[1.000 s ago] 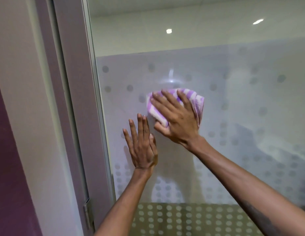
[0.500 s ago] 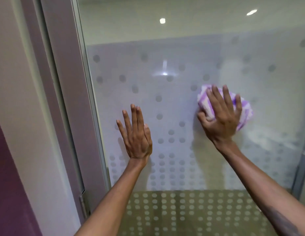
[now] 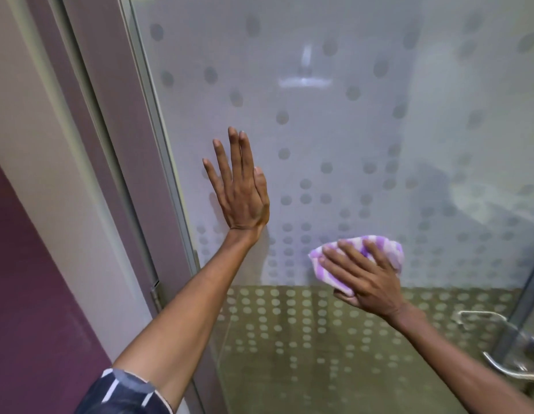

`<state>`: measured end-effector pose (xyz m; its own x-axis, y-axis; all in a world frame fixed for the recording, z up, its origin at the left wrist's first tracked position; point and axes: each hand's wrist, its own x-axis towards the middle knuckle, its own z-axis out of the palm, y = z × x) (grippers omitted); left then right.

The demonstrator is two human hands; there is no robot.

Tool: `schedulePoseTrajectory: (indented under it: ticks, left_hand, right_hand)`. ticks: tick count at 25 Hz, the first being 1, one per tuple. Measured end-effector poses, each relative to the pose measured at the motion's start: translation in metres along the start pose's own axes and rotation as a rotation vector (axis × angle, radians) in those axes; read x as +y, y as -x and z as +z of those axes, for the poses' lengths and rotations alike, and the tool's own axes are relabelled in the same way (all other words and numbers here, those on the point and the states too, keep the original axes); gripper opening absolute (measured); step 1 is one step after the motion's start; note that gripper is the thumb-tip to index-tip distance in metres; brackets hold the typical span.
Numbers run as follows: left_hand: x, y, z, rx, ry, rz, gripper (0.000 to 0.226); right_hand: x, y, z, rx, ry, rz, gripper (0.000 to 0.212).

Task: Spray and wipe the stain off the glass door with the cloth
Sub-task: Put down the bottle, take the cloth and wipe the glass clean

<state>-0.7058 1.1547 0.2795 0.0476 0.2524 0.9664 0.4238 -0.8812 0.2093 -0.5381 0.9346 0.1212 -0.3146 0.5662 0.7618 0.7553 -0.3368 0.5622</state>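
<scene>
My left hand [image 3: 240,192] flat on frosted, dotted glass door [image 3: 334,130], fingers spread, grasping nothing. My right hand [image 3: 364,279] presses bunched purple-and-white striped cloth [image 3: 379,248] against lower glass, fingers splayed over it. Metal door handle [image 3: 510,369] at lower right. No stain discernible.

No readable text, labels, brands, numbers or signs anywhere.

Grey door frame [image 3: 116,144] runs down the left, purple wall [image 3: 30,294] beside it, metal handle [image 3: 510,369] far right.
</scene>
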Motion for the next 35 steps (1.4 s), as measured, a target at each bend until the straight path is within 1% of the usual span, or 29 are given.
schedulePoseTrajectory:
  ticks: [2,3,4,5,7,9,11,12,14,16,17,19,22,24,26,28,31,33,34,35]
  left_hand:
    - [0.001,0.000,0.002,0.023,-0.012,0.004,0.060]
    - [0.001,-0.001,0.003,0.028,-0.011,0.000,0.060]
    - [0.000,-0.001,0.004,0.029,-0.008,-0.004,0.060]
    - [-0.001,0.000,0.005,0.031,-0.011,-0.005,0.061]
    - [0.000,0.001,0.005,0.034,-0.029,-0.005,0.062]
    - [0.001,0.001,0.005,0.032,-0.048,-0.005,0.060]
    - [-0.001,0.001,0.007,0.035,-0.066,-0.001,0.059]
    - [-0.002,0.001,0.007,0.041,-0.071,0.001,0.059]
    - [-0.007,0.002,0.009,0.052,-0.072,0.016,0.059]
    - [-0.010,0.002,0.013,0.064,-0.066,0.030,0.059]
    - [-0.010,0.002,0.014,0.070,-0.059,0.029,0.059]
    - [-0.011,0.002,0.014,0.076,-0.050,0.023,0.059]
    - [-0.011,0.001,0.014,0.070,-0.049,0.023,0.061]
    - [-0.010,0.000,0.014,0.079,-0.054,0.018,0.062]
    - [-0.011,0.000,0.015,0.082,-0.048,0.013,0.062]
    - [-0.012,0.001,0.015,0.084,-0.056,0.019,0.062]
    - [-0.012,0.002,0.015,0.094,-0.051,0.021,0.062]
    - [-0.011,0.003,0.014,0.096,-0.060,0.020,0.061]
    - [-0.010,0.003,0.013,0.095,-0.065,0.023,0.060]
    - [-0.010,0.003,0.012,0.095,-0.065,0.026,0.060]
  right_hand:
    - [0.022,0.000,0.000,0.081,0.054,0.217,0.077]
    - [0.022,-0.012,0.002,0.137,0.058,0.343,0.076]
    - [0.013,-0.031,0.005,0.196,0.032,0.449,0.073]
    - [-0.003,-0.050,0.009,0.249,-0.006,0.506,0.071]
    - [-0.041,-0.081,0.017,0.276,-0.062,0.485,0.069]
    - [-0.073,-0.096,0.024,0.243,-0.101,0.411,0.066]
    - [-0.106,-0.101,0.030,0.205,-0.175,0.352,0.057]
    - [-0.123,-0.100,0.034,0.169,-0.227,0.296,0.050]
    - [-0.149,-0.092,0.042,0.060,-0.281,0.121,0.037]
    - [-0.150,-0.069,0.047,-0.006,-0.292,-0.055,0.038]
    - [-0.143,-0.054,0.045,-0.014,-0.282,-0.111,0.041]
    - [-0.120,-0.021,0.037,-0.011,-0.233,-0.150,0.047]
    - [-0.066,0.020,0.020,0.023,-0.092,-0.024,0.054]
    - [-0.019,0.025,0.008,0.075,-0.024,0.141,0.061]
    - [0.017,0.007,-0.002,0.129,0.000,0.313,0.061]
    - [0.021,-0.027,-0.004,0.196,-0.024,0.473,0.057]
    - [-0.017,-0.090,0.001,0.301,-0.163,0.631,0.056]
    - [-0.049,-0.113,0.007,0.304,-0.273,0.634,0.056]
    - [-0.061,-0.113,0.011,0.280,-0.307,0.578,0.055]
    - [-0.070,-0.102,0.016,0.245,-0.316,0.462,0.054]
